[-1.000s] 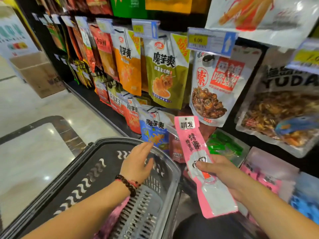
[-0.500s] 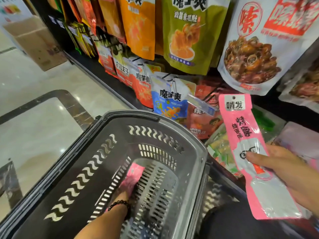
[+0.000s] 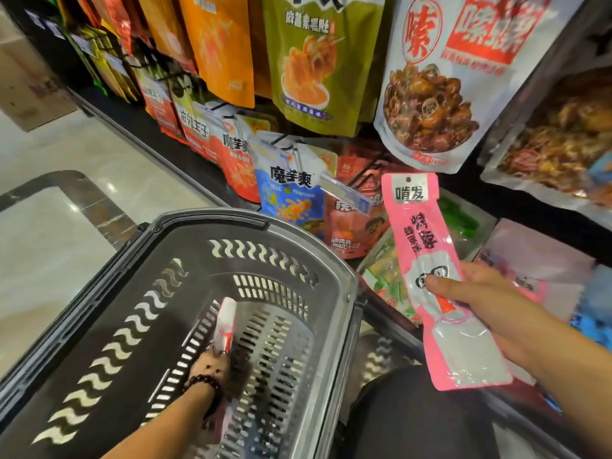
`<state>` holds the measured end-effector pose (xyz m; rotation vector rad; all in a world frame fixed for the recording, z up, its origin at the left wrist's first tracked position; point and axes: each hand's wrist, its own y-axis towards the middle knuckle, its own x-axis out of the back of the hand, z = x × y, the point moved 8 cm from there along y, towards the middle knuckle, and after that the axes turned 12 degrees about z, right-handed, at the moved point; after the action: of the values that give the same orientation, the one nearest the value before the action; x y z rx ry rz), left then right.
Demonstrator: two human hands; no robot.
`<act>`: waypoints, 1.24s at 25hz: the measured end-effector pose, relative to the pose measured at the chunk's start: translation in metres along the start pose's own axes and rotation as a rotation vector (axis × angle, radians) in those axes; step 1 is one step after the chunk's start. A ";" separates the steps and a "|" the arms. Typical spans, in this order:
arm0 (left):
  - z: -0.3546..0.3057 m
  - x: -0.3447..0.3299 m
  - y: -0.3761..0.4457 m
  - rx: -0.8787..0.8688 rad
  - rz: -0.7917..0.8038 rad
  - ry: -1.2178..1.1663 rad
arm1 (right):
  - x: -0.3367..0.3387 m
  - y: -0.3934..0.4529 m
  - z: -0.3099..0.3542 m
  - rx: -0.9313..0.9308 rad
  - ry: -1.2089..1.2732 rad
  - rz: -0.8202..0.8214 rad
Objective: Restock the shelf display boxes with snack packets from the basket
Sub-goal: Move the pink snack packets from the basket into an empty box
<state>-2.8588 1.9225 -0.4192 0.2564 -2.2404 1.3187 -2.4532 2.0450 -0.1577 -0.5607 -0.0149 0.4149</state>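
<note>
Pink packet (image 3: 427,260) in R hand (image 3: 477,293) grip, L hand (image 3: 212,362) pinching basket (image 3: 344,293) packet (image 3: 226,326), hanging bags (image 3: 318,61) behind.

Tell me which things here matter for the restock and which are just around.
In play:
pink packet held by right hand
second packet gripped by left hand
basket

Just around:
hanging green pouch
blue pouch
cardboard box

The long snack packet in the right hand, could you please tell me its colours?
The long snack packet is pink with a clear window and a white label on top; the head view shows it.
</note>
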 end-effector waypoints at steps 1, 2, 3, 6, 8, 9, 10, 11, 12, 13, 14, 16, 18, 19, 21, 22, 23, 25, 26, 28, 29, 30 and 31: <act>-0.015 0.007 -0.011 -0.018 -0.012 -0.063 | 0.000 0.002 0.000 0.012 0.013 0.001; -0.031 0.014 -0.028 -0.044 0.021 -0.198 | 0.000 0.003 0.002 0.022 0.025 -0.007; -0.045 0.018 -0.044 -0.085 0.101 -0.352 | 0.002 0.004 0.003 0.028 0.032 -0.012; -0.105 0.026 -0.124 -0.270 0.495 -0.699 | 0.010 0.007 0.004 0.032 0.039 -0.023; -0.152 0.023 -0.183 -0.424 0.723 -0.746 | 0.016 0.006 0.004 0.040 0.051 -0.027; -0.173 0.019 -0.205 -0.490 0.773 -0.717 | 0.020 0.006 0.002 0.045 0.056 -0.032; -0.193 0.012 -0.224 -0.552 0.802 -0.690 | 0.024 0.006 -0.001 0.054 0.067 -0.035; -0.211 0.001 -0.237 -0.587 0.808 -0.669 | 0.030 0.003 -0.003 0.067 0.086 -0.045; -0.228 -0.015 -0.248 -0.609 0.835 -0.639 | 0.039 0.001 -0.007 0.078 0.113 -0.062; -0.244 -0.034 -0.257 -0.615 0.869 -0.612 | 0.049 -0.003 -0.011 0.088 0.145 -0.084; -0.259 -0.055 -0.262 -0.603 0.909 -0.586 | 0.060 -0.006 -0.016 0.096 0.173 -0.107; -0.286 -0.097 -0.264 -0.574 0.978 -0.560 | 0.084 -0.015 -0.025 0.116 0.211 -0.166; -0.311 -0.135 -0.259 -0.527 1.008 -0.526 | 0.110 -0.021 -0.038 0.135 0.260 -0.260; -0.322 -0.151 -0.250 -0.507 1.002 -0.490 | 0.121 -0.024 -0.046 0.137 0.298 -0.309; -0.345 -0.179 -0.231 -0.528 0.951 -0.373 | 0.147 -0.031 -0.067 0.134 0.362 -0.419; -0.358 -0.190 -0.223 -0.573 0.911 -0.309 | 0.159 -0.034 -0.078 0.125 0.380 -0.460; -0.369 -0.199 -0.214 -0.617 0.853 -0.234 | 0.168 -0.035 -0.088 0.113 0.397 -0.492; -0.384 -0.216 -0.202 -0.661 0.752 -0.147 | 0.183 -0.036 -0.103 0.114 0.398 -0.550; -0.391 -0.223 -0.196 -0.686 0.730 -0.150 | 0.192 -0.034 -0.108 0.113 0.348 -0.606; -0.399 -0.239 -0.183 -0.726 0.725 -0.137 | 0.207 -0.030 -0.108 0.134 0.225 -0.719; -0.402 -0.249 -0.175 -0.743 0.729 -0.130 | 0.213 -0.023 -0.108 0.150 0.166 -0.750; -0.404 -0.258 -0.167 -0.755 0.735 -0.130 | 0.217 -0.015 -0.108 0.156 0.114 -0.768; -0.406 -0.264 -0.161 -0.772 0.730 -0.113 | 0.220 -0.004 -0.108 0.158 0.064 -0.780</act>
<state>-2.4309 2.1626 -0.2783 -0.8441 -2.8657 0.6133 -2.2358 2.0714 -0.2684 -0.3729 -0.1335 -0.3599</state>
